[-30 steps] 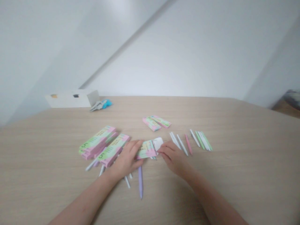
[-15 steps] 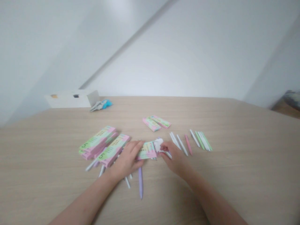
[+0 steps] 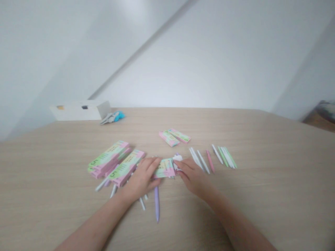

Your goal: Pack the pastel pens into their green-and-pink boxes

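My left hand [image 3: 143, 174] is wrapped round a flat pink-and-green pen box [image 3: 164, 168] lying low over the table. The box's right end stands open, with a white flap [image 3: 177, 158] showing. At that end my right hand [image 3: 192, 173] has its fingers drawn together on the flap; whether a pen is under them is hidden. Below the box a purple pen [image 3: 157, 204] lies on the table, and several white pens [image 3: 142, 203] stick out partly covered by my left hand.
Several similar boxes [image 3: 112, 153] are stacked at left, pens beneath them. Two more boxes [image 3: 180, 135] lie farther back. To the right are white pens, a pink pen [image 3: 210, 161] and green pens [image 3: 222, 156]. A white container [image 3: 78, 111] and grey-blue gloves [image 3: 112, 118] sit back left.
My right fingers have uncurled and moved slightly left onto the flap. The white pen that showed beneath them is out of sight. My left hand and the box have stayed nearly still.
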`<action>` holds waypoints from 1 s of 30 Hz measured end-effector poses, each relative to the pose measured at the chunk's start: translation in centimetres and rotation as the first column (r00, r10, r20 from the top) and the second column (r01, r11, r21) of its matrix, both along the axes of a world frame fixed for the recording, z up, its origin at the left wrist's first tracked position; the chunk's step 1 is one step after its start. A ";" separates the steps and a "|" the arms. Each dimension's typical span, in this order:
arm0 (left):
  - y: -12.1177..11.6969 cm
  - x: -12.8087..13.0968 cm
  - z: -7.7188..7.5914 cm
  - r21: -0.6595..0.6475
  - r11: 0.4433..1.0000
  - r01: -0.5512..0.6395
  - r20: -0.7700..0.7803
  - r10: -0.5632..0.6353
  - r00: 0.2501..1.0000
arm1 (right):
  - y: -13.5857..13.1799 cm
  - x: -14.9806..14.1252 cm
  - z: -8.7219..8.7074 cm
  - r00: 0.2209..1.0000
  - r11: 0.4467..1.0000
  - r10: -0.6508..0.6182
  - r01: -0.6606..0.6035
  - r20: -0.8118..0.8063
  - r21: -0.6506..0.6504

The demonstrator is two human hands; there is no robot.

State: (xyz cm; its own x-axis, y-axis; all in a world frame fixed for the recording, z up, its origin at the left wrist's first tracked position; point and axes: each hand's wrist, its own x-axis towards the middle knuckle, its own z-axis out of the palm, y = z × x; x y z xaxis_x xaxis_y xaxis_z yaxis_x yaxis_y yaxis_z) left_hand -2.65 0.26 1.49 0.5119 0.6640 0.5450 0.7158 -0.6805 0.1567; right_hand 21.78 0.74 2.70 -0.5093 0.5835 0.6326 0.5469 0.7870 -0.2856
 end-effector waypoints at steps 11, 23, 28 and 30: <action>0.1 0.1 0.0 0.000 1.000 -0.015 -0.007 0.015 1.000 | -0.2 -0.2 0.0 0.999 1.000 -0.005 0.006 -0.041 0.010; 0.0 0.1 0.2 -0.067 0.997 -0.030 0.020 0.031 0.999 | -0.9 -0.1 0.8 0.887 0.981 -0.180 0.127 -0.425 -0.149; 0.0 0.1 0.4 -0.105 0.992 -0.063 0.047 0.068 0.997 | -1.1 -0.2 1.2 0.967 0.996 -0.093 0.090 -0.237 -0.024; -0.1 0.2 0.5 -0.114 0.991 -0.070 0.058 0.077 0.995 | -1.0 -0.3 1.0 0.976 0.995 -0.098 0.102 -0.193 0.010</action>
State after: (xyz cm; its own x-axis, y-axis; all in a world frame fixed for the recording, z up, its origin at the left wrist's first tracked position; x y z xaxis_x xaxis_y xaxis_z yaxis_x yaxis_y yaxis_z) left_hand -2.43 0.15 2.03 0.4269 0.7571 0.4946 0.7496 -0.6021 0.2747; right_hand 21.44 -0.22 3.65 -0.3173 0.6115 0.7248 0.5594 0.7378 -0.3776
